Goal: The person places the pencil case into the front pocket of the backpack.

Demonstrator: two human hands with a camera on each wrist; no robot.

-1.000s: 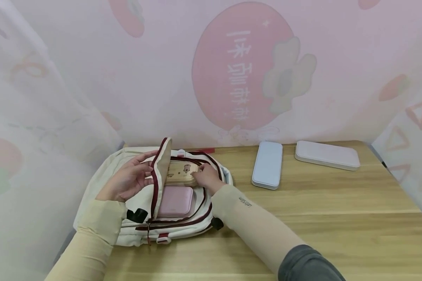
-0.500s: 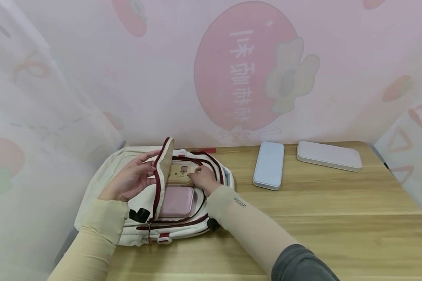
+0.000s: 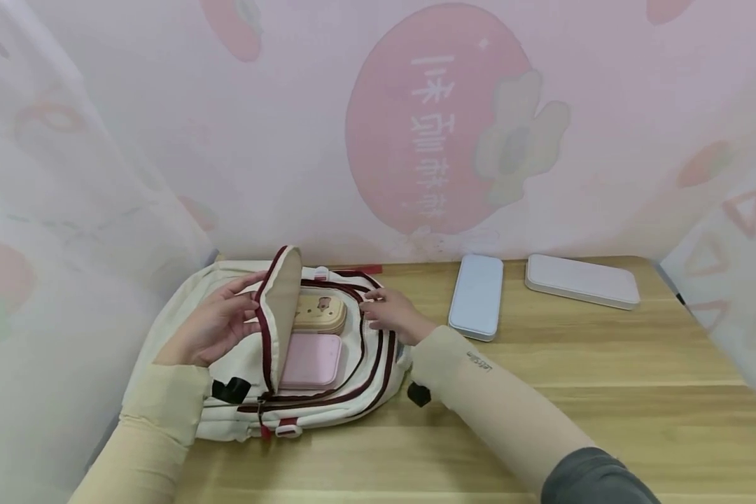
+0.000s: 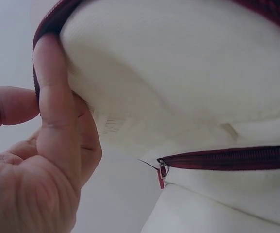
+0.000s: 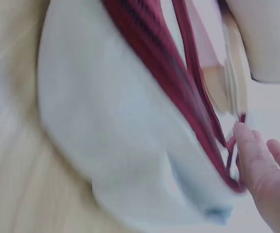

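Note:
A cream backpack with dark red zippers lies on the table, its front pocket unzipped. My left hand pinches the zippered edge of the pocket flap, holding it raised; in the left wrist view the thumb and fingers lie on either side of that edge. Inside the pocket sit a yellow case with a bear print and a pink case, side by side, partly hidden by the flap. My right hand, fingers loosely extended and holding nothing, is over the pocket's right rim, near the yellow case.
A light blue case and a pale pinkish case lie on the wooden table toward the back right. A printed pink cloth backdrop stands behind the table and along its sides.
My right hand has let go of the yellow case and drawn back to the right. The yellow case stays in the pocket. The flap, still in my left hand, has shifted slightly left.

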